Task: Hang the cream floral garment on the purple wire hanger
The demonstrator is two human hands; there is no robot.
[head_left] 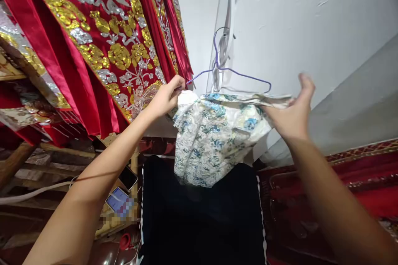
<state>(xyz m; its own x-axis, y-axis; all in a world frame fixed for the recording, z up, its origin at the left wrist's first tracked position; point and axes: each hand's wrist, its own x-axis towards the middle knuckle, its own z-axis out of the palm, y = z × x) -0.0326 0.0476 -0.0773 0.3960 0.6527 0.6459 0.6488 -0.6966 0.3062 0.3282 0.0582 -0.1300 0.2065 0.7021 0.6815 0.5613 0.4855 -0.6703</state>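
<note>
A small garment point(207, 140) of white cloth with a blue and green floral print is stretched out in front of me, its top edge running roughly level. My left hand point(169, 95) pinches its left top corner, beside a plain white patch and the left end of a purple wire hanger point(241, 73). At the other end, my right hand point(294, 118) grips the top edge with the thumb raised and blurred; its other fingers are partly hidden by the cloth. The hanger hangs from the wall just behind the garment, and I cannot tell whether the cloth is attached to it.
Red cloth with gold and silver sequins point(120, 56) hangs at the upper left. A white wall point(289, 29) with a vertical pipe stands ahead. Lower left, a phone with a lit screen point(117, 199) lies on a wooden surface near a white cable point(37, 192). Dark red fabric lies at right.
</note>
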